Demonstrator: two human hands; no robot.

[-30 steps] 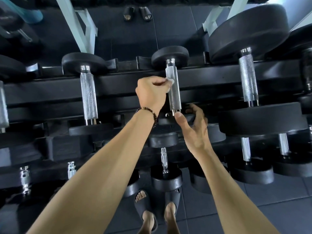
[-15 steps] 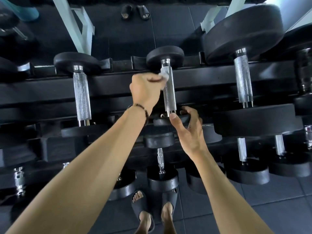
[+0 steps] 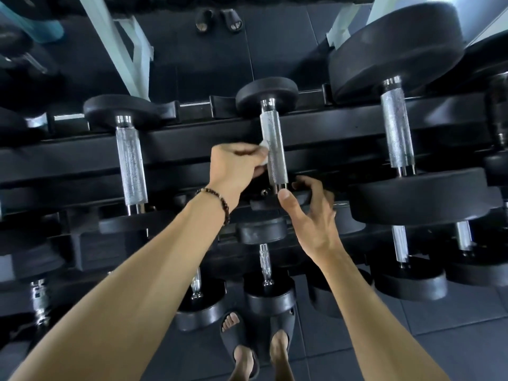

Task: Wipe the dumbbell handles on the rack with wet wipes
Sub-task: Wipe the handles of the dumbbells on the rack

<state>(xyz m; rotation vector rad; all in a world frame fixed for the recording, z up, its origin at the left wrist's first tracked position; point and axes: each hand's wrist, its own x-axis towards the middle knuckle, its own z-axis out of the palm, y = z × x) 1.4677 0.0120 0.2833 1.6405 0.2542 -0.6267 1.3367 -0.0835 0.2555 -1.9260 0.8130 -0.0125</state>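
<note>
A small dumbbell lies on the top tier of the black rack point(image 3: 192, 138), its knurled steel handle point(image 3: 273, 144) pointing away from me. My left hand point(image 3: 233, 166) pinches a white wet wipe point(image 3: 264, 145) against the left side of that handle, about halfway along it. My right hand point(image 3: 310, 215) curls over the dumbbell's near black head point(image 3: 299, 198), thumb by the handle's lower collar. Most of the wipe is hidden in my fingers.
On the same tier a dumbbell handle point(image 3: 130, 163) lies to the left and a much larger dumbbell's handle point(image 3: 397, 127) to the right. Lower tiers hold several more dumbbells. My feet in dark sandals point(image 3: 255, 342) stand on the dark floor below.
My left hand with the wipe slid down the handle toward me, from near the far collar to about mid-handle. My right hand stayed on the near head.
</note>
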